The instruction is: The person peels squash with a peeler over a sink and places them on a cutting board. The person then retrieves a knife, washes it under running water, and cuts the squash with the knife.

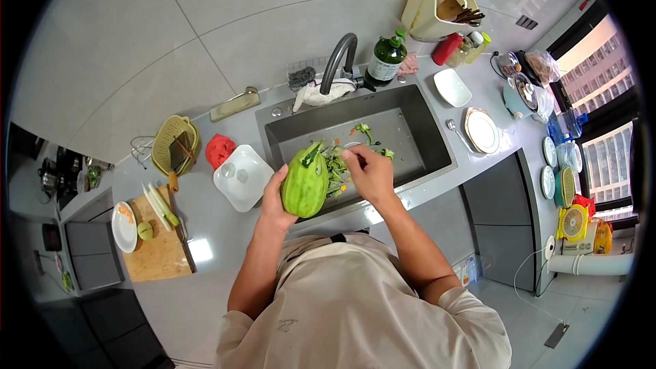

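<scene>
My left hand (275,199) is wrapped round the left side of a large ribbed green gourd (305,186), held above the front of the grey sink (425,125). A dark green leafy bit (311,156) is at the gourd's top. To its right is my right hand (371,173), with fingers bent together; whether anything small is between them cannot be made out. Green leafy scraps (335,168) lie in the sink behind the gourd, partly hidden by it and by my right hand. Another green sprig (364,131) lies farther back in the basin.
The black faucet (336,61) arches over the sink's back edge, near a green pump bottle (387,60). Left are a white dish (240,179), a red bag (219,151) and a cutting board (161,253). Right are a white bowl (452,88) and a plate (482,130).
</scene>
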The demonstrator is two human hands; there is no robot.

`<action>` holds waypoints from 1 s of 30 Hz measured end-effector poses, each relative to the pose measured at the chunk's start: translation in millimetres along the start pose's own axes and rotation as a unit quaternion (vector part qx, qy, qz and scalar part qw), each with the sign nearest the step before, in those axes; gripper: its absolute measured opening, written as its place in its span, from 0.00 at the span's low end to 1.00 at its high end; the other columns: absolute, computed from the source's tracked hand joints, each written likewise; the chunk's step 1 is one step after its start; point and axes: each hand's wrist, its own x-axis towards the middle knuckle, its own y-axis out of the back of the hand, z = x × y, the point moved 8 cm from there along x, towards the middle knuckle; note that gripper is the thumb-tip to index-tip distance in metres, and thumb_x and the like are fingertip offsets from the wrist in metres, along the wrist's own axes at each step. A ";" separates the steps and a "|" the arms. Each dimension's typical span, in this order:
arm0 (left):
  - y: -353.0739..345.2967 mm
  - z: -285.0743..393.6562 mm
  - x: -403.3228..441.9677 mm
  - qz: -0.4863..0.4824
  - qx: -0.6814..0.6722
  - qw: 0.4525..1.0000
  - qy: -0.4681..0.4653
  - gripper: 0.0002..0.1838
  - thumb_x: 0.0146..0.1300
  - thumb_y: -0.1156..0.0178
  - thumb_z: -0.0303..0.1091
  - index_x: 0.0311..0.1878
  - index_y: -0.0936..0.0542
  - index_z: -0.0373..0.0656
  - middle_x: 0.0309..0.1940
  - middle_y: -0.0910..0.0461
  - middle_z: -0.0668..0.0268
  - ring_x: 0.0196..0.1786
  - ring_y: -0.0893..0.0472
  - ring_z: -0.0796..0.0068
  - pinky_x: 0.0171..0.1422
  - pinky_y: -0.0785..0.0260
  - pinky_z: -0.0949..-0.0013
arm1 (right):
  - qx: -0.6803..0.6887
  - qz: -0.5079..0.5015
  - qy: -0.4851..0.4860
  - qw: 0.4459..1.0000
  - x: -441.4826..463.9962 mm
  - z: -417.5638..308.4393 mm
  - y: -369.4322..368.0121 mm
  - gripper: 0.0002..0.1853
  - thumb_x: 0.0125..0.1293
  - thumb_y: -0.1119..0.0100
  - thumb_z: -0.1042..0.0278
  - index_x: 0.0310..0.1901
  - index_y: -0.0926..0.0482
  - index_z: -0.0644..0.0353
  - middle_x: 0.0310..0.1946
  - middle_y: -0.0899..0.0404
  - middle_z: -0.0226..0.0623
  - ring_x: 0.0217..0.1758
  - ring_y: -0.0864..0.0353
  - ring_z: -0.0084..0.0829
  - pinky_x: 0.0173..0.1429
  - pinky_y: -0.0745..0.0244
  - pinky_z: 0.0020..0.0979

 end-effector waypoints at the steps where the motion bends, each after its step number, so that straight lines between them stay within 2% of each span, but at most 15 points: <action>1: 0.0 0.2 0.7 -0.010 -0.004 1.000 0.006 0.30 0.83 0.41 0.52 0.76 0.21 0.42 0.68 0.13 0.56 0.67 0.13 0.56 0.75 0.21 0.48 | 0.001 0.000 0.001 1.000 1.8 4.4 -2.2 0.16 0.80 0.31 0.47 0.48 0.09 0.52 0.27 0.12 0.41 0.30 0.11 0.45 0.36 0.21 0.42; 3: -1.0 -1.2 -0.6 -0.019 -0.007 1.000 0.013 0.30 0.83 0.40 0.52 0.77 0.21 0.42 0.69 0.13 0.57 0.68 0.13 0.58 0.77 0.23 0.50 | 0.080 0.016 -0.058 0.995 4.7 17.0 1.4 0.17 0.81 0.32 0.47 0.48 0.10 0.55 0.28 0.12 0.43 0.30 0.11 0.46 0.36 0.20 0.42; 4: -0.5 -1.8 -2.4 -0.010 -0.004 1.000 0.009 0.30 0.83 0.40 0.53 0.77 0.21 0.42 0.70 0.14 0.57 0.69 0.14 0.57 0.77 0.23 0.50 | 0.055 0.010 -0.049 0.997 4.5 13.7 5.3 0.18 0.82 0.32 0.49 0.48 0.11 0.58 0.27 0.13 0.42 0.27 0.13 0.40 0.36 0.21 0.40; 7: -2.8 -0.4 -2.2 0.001 0.009 1.000 -0.003 0.31 0.82 0.39 0.52 0.78 0.22 0.41 0.71 0.15 0.57 0.71 0.15 0.57 0.78 0.23 0.49 | -0.002 0.029 -0.016 0.999 1.2 4.3 10.8 0.17 0.81 0.30 0.50 0.48 0.11 0.58 0.26 0.14 0.40 0.27 0.15 0.36 0.36 0.21 0.37; 11: -11.8 1.9 -2.5 -0.022 0.033 0.999 0.002 0.31 0.81 0.38 0.49 0.79 0.24 0.41 0.71 0.15 0.55 0.71 0.15 0.56 0.78 0.23 0.49 | 0.025 0.048 0.018 0.998 -2.6 -4.1 11.5 0.18 0.80 0.29 0.48 0.48 0.10 0.58 0.27 0.13 0.40 0.27 0.14 0.37 0.36 0.21 0.37; 13: -11.4 1.9 -2.1 -0.020 0.030 0.999 0.003 0.31 0.81 0.38 0.49 0.79 0.24 0.41 0.71 0.15 0.55 0.71 0.15 0.56 0.78 0.23 0.49 | 0.073 -0.061 0.029 0.995 -4.9 -14.9 1.3 0.18 0.78 0.27 0.47 0.46 0.09 0.56 0.28 0.12 0.42 0.28 0.12 0.43 0.35 0.20 0.38; 14: -11.9 1.0 -1.4 -0.021 0.027 0.999 0.004 0.31 0.80 0.39 0.48 0.79 0.24 0.40 0.71 0.15 0.55 0.71 0.15 0.56 0.78 0.23 0.49 | 0.072 -0.061 0.029 0.995 -6.4 -18.1 3.8 0.18 0.78 0.27 0.47 0.46 0.09 0.56 0.28 0.12 0.42 0.28 0.12 0.43 0.35 0.20 0.38; 16: -12.5 1.0 -0.9 -0.014 0.022 1.000 0.002 0.32 0.80 0.39 0.48 0.79 0.24 0.40 0.70 0.15 0.55 0.71 0.15 0.55 0.78 0.23 0.49 | 0.033 -0.097 0.099 0.990 -10.4 -34.0 0.5 0.17 0.77 0.26 0.47 0.44 0.09 0.55 0.28 0.12 0.41 0.28 0.12 0.43 0.34 0.20 0.39; 19: -11.6 2.6 -2.2 -0.004 0.018 1.000 -0.005 0.32 0.80 0.38 0.48 0.79 0.24 0.40 0.70 0.15 0.55 0.70 0.15 0.55 0.78 0.24 0.48 | 0.001 -0.070 0.126 0.989 -10.2 -40.8 2.6 0.16 0.76 0.26 0.48 0.43 0.08 0.54 0.27 0.13 0.41 0.28 0.12 0.43 0.34 0.20 0.40; 24: -0.8 2.2 -2.4 -0.011 0.014 1.000 -0.003 0.33 0.77 0.36 0.48 0.78 0.23 0.40 0.70 0.14 0.55 0.70 0.14 0.54 0.77 0.23 0.49 | -0.006 -0.044 0.084 0.995 -2.3 -27.3 0.3 0.16 0.77 0.27 0.49 0.46 0.08 0.54 0.28 0.12 0.41 0.28 0.12 0.44 0.34 0.20 0.41; 26: 3.6 -2.0 -3.2 -0.042 0.008 0.999 0.028 0.34 0.77 0.35 0.49 0.79 0.23 0.40 0.70 0.15 0.54 0.70 0.14 0.54 0.77 0.22 0.48 | -0.007 -0.027 0.079 0.996 1.3 -19.4 1.1 0.16 0.77 0.27 0.49 0.47 0.08 0.54 0.29 0.12 0.42 0.28 0.12 0.44 0.35 0.20 0.41; 29: 3.2 -1.6 -2.9 -0.071 0.010 0.997 0.021 0.35 0.76 0.34 0.49 0.80 0.24 0.40 0.71 0.15 0.53 0.71 0.15 0.54 0.77 0.22 0.48 | 0.005 0.007 0.045 0.999 4.0 -9.5 7.0 0.16 0.79 0.29 0.49 0.48 0.08 0.55 0.30 0.12 0.43 0.30 0.12 0.45 0.36 0.19 0.41; 30: 0.9 -1.2 -3.4 -0.072 0.010 0.997 0.020 0.35 0.76 0.34 0.49 0.80 0.24 0.40 0.71 0.15 0.53 0.71 0.15 0.54 0.77 0.22 0.48 | 0.009 0.023 0.023 0.999 4.4 -5.0 9.6 0.15 0.79 0.28 0.53 0.49 0.09 0.58 0.29 0.12 0.41 0.29 0.15 0.37 0.37 0.21 0.36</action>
